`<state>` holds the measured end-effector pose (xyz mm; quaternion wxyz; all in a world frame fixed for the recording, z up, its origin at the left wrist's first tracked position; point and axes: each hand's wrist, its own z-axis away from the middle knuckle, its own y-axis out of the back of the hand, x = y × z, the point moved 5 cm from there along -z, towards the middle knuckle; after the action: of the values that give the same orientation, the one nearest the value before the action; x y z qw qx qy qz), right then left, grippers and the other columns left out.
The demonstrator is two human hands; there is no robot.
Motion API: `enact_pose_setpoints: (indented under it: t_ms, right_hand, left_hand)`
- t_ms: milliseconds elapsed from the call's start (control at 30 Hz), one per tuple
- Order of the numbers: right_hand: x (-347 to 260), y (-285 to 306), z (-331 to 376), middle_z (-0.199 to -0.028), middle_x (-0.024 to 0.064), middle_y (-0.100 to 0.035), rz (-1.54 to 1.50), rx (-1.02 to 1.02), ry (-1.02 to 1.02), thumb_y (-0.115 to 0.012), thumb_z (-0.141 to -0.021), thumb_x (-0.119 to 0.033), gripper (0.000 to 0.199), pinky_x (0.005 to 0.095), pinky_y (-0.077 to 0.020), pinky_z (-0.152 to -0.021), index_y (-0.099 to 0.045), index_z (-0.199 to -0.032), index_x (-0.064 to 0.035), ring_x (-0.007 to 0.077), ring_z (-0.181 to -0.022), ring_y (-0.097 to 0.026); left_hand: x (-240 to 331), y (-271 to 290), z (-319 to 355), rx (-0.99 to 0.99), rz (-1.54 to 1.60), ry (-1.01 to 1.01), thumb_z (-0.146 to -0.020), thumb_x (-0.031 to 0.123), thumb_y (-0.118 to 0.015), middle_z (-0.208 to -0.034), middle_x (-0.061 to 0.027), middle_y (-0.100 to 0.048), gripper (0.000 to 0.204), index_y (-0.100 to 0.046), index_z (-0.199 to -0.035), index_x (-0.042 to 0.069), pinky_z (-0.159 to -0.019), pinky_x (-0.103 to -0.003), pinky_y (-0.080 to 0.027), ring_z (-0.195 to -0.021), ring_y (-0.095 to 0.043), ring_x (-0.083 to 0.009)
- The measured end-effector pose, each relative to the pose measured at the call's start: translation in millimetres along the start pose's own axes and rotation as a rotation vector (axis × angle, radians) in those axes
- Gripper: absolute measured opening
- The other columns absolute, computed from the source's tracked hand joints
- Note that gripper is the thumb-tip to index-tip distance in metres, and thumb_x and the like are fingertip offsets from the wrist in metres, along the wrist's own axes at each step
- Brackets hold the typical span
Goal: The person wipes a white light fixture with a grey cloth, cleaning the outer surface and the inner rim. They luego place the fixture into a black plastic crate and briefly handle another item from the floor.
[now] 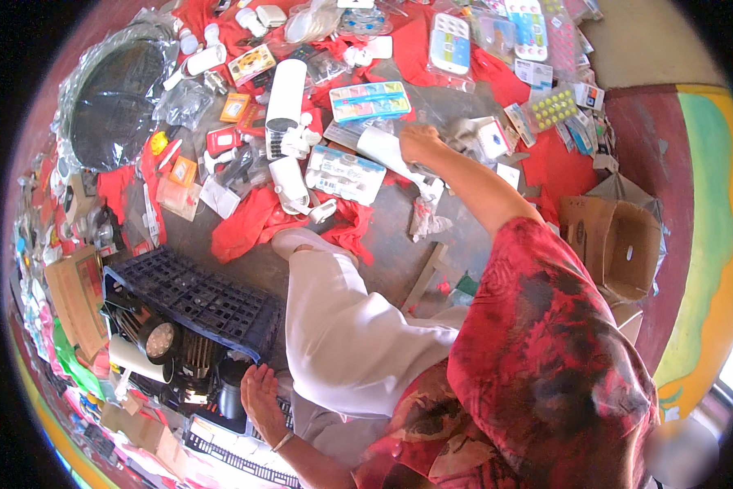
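Observation:
My right hand (421,145) is closed around the end of a white tube-shaped fixture (380,147), with a pale bracket-like piece (428,191) hanging below it. Just left of it lies a white and pale-blue tray-like pack (344,174). A longer white cylinder fixture (286,94) and a smaller one (289,183) with a bracket stand further left. My left hand (264,403) is held low, with fingers apart and nothing in them, beside a black cylinder (232,387) in a dark blue plastic crate (195,297).
Red cloth (248,228) lies under many small packages. A colourful boxed pack (370,101) and a blister of yellow-green pieces (552,109) lie beyond. An open cardboard box (615,244) stands at right. A large round plastic-wrapped item (114,102) is far left.

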<state>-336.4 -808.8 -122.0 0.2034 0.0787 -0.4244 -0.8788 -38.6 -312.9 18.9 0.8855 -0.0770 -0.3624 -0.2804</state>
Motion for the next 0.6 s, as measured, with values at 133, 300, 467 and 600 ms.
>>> enact_pose_setpoints:
  t_ms: [133,300,467,600]
  right_hand:
    - [-37.0,-17.7,-46.5,-0.105,0.0128,-0.063,0.191,-0.146,-0.037,-0.083,-0.051,-0.043,0.075,0.0426,-0.0451,-0.086,-0.059,-0.112,-0.0066,0.0281,-0.106,-0.056]
    - [-18.2,-77.5,-97.8,-0.103,0.0066,-0.064,0.312,-0.606,-0.3,-0.073,-0.054,-0.064,0.072,0.0441,-0.041,-0.088,-0.064,-0.105,-0.0138,0.0252,-0.105,-0.055]
    - [13.4,-90.7,-95.3,-0.082,0.0054,-0.067,-0.289,-0.85,-0.334,-0.075,-0.065,-0.042,0.035,0.0398,-0.0485,-0.067,-0.066,-0.079,-0.0111,0.0208,-0.068,-0.062]
    - [-11.7,-98.7,-63.6,-0.071,0.0084,-0.065,-0.668,-0.796,-0.226,-0.079,-0.062,-0.027,0.026,0.0376,-0.0482,-0.056,-0.065,-0.073,-0.0072,0.0202,-0.056,-0.06]
  left_hand:
    - [-4.4,-10.0,3.9,-0.015,0.017,0.006,-0.09,0.031,-0.05,-0.11,-0.017,-0.056,0.043,-0.047,-0.118,-0.001,-0.079,-0.031,-0.046,-0.093,-0.057,-0.0236]
    - [-6.5,-13.4,5.6,0.014,-0.026,0.067,-0.09,0.029,-0.051,-0.105,-0.0142,-0.059,0.039,-0.05,-0.115,0.0,-0.078,-0.031,-0.047,-0.092,-0.059,-0.0212]
    - [-6.3,-15.1,3.8,0.02,-0.063,0.085,-0.09,0.029,-0.05,-0.106,-0.0154,-0.059,0.039,-0.05,-0.115,0.0,-0.079,-0.032,-0.047,-0.092,-0.059,-0.0216]
    - [-3.3,-15.4,6.8,0.015,-0.058,0.075,-0.091,0.029,-0.049,-0.106,-0.0159,-0.058,0.039,-0.05,-0.115,-0.001,-0.079,-0.032,-0.046,-0.093,-0.058,-0.0218]
